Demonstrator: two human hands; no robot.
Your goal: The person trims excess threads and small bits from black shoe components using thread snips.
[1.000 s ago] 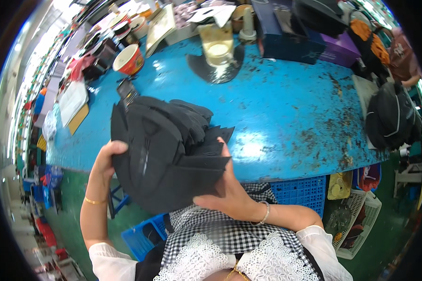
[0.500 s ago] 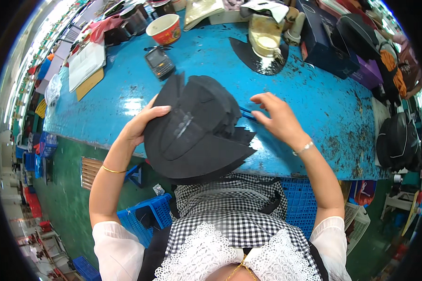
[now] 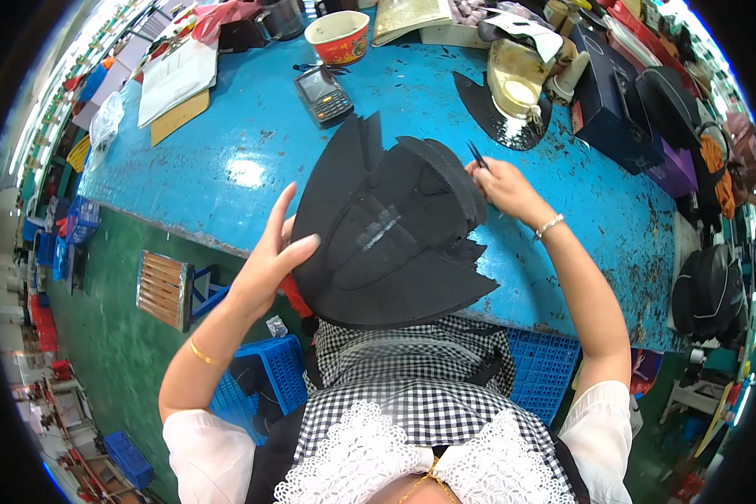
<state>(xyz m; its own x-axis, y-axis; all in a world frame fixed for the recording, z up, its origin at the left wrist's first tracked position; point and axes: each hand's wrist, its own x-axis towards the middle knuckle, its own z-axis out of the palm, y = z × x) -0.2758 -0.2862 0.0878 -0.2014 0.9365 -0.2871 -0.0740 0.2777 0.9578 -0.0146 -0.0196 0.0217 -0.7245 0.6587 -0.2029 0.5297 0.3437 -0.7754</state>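
A stack of black, curved fabric-like pieces (image 3: 344, 269) with pointed, jagged cut edges is tilted over the table's front edge, above my lap. My left hand (image 3: 273, 256) grips its left side, thumb on the upper face and index finger stretched along the rim; the other fingers are mostly hidden behind it. Beside the stack's right edge, my right hand (image 3: 506, 189) is closed around a small dark pointed tool (image 3: 477, 154). Its two thin tips poke up past the fingers; whether it is tweezers or thread snips I cannot tell.
On the blue worn table (image 3: 596, 244) are a handheld keypad device (image 3: 323, 97), a red-and-white paper bowl (image 3: 338, 38), papers (image 3: 176, 88), a glue-stained container (image 3: 517, 80) on a black piece and a dark box (image 3: 613, 101). Blue crates (image 3: 286, 370) stand below.
My right hand has picked up the pointed tool from the table and closed around it. The black stack has shifted a little right, and my left thumb has slid toward its rim.
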